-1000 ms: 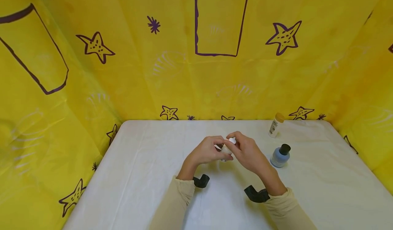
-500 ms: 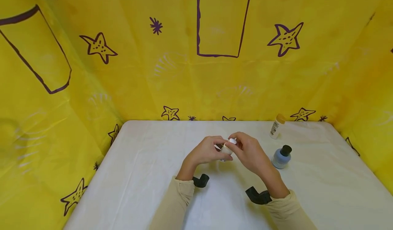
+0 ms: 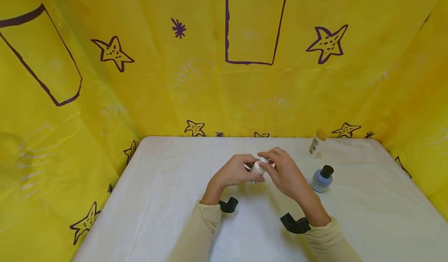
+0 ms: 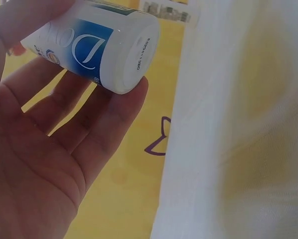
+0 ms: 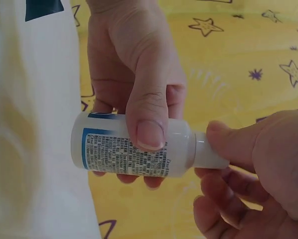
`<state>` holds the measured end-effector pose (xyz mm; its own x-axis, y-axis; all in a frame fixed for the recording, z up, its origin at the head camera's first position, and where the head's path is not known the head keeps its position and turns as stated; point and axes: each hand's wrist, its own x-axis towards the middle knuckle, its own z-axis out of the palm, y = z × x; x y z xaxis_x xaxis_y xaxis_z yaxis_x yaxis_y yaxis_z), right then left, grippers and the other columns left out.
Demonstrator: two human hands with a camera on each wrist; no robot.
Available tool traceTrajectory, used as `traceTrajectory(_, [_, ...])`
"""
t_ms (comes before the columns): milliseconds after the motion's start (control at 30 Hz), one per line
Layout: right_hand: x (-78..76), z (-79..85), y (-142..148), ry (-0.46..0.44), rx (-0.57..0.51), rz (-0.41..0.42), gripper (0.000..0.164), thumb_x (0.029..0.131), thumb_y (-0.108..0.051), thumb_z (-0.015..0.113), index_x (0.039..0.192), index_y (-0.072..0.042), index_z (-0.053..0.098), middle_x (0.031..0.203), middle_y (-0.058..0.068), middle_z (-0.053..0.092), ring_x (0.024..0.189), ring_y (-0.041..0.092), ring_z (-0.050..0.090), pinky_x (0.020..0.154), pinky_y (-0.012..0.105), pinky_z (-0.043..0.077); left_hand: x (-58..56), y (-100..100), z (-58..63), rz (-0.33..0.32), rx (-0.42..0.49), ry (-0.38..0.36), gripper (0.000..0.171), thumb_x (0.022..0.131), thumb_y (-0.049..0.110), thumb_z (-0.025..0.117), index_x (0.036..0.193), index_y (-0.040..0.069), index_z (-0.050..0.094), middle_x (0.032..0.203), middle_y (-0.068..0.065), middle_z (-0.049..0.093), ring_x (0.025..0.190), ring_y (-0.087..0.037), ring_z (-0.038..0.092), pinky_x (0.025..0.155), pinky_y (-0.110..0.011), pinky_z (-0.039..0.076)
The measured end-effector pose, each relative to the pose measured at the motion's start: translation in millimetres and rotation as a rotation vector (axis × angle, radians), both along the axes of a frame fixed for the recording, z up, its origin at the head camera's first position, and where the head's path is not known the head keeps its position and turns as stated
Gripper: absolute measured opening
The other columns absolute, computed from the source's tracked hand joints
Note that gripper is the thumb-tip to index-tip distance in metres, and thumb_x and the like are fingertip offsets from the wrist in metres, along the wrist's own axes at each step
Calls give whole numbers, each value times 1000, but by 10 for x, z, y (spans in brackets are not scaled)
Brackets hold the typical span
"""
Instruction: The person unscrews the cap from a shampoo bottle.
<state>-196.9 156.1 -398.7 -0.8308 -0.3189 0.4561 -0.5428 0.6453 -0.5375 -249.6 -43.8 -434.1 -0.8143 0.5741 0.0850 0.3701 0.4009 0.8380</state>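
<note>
Between both hands, above the table, a small white bottle [image 5: 181, 149] with a blue and white label is held tilted. My left hand [image 3: 236, 171] grips its body, thumb on one side and fingers on the other. In the left wrist view the bottle's base [image 4: 139, 59] faces outward, with small printed digits. The thumb and fingers of my right hand [image 3: 282, 173] pinch the white cap [image 5: 209, 153], which sits at the neck. My fingers hide part of the cap and of the label.
A blue bottle with a black cap [image 3: 321, 179] stands right of my right hand. Farther back is a white bottle with a yellow cap [image 3: 316, 143]. A white-covered table [image 3: 168, 184] meets yellow patterned curtains [image 3: 210, 91] at the back and sides.
My right hand's fingers have shifted on the cap and now reach farther over it. The left hand and the bottle stay nearly in place. The two standing bottles have not moved.
</note>
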Motion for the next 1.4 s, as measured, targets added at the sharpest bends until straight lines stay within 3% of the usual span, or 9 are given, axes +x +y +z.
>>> traceTrajectory(167, [4, 4, 19, -33, -22, 51, 34, 99, -10, 66, 133, -8, 66, 118, 6, 67, 97, 19, 56, 75, 29, 52, -8, -1, -3, 1, 2, 7, 28, 81, 36, 86, 103, 24, 74, 96, -1, 72, 89, -22, 68, 67, -23, 51])
traceTrajectory(300, [16, 28, 30, -49, -53, 1, 39, 97, -17, 70, 134, -7, 63, 117, 8, 67, 95, 20, 61, 73, 30, 53, -4, 6, 2, 1, 16, 14, 31, 82, 37, 86, 110, 27, 75, 96, 5, 71, 92, -19, 69, 71, -23, 54])
traceTrajectory(533, [8, 57, 3, -104, -123, -130, 38, 89, -25, 81, 118, -6, 65, 100, 7, 64, 89, 20, 63, 76, 32, 54, 0, 12, 11, 0, 69, 19, 33, 80, 36, 87, 111, 29, 76, 95, 6, 69, 93, -22, 69, 74, -25, 56])
traceTrajectory(767, [7, 41, -17, -113, -128, -156, 34, 84, -26, 85, 106, -7, 67, 93, 5, 64, 86, 17, 58, 74, 24, 49, 22, 33, 34, -34, 53, 55, 28, 80, 36, 87, 106, 28, 76, 91, 10, 68, 84, -15, 66, 75, -23, 56])
traceTrajectory(933, [10, 33, -18, -78, -114, -138, 30, 86, -22, 83, 108, -8, 69, 94, 5, 65, 85, 17, 60, 74, 26, 50, 37, 30, 60, -26, 39, 58, 29, 81, 35, 87, 106, 28, 76, 92, 10, 68, 83, -9, 64, 74, -23, 55])
traceTrajectory(1200, [2, 26, 3, 2, -93, -43, 31, 88, -11, 79, 118, -8, 72, 106, 5, 71, 86, 15, 63, 70, 24, 52, 26, 30, 44, -6, 39, 25, 32, 81, 34, 86, 110, 25, 75, 98, 7, 70, 89, -16, 70, 74, -24, 57])
traceTrajectory(1400, [6, 35, 22, 5, -80, 20, 35, 92, -4, 73, 127, -9, 70, 115, 4, 72, 88, 14, 56, 68, 23, 49, 28, 26, 56, 17, 36, 2, 35, 82, 34, 86, 113, 22, 74, 101, 6, 72, 90, -17, 71, 74, -24, 57])
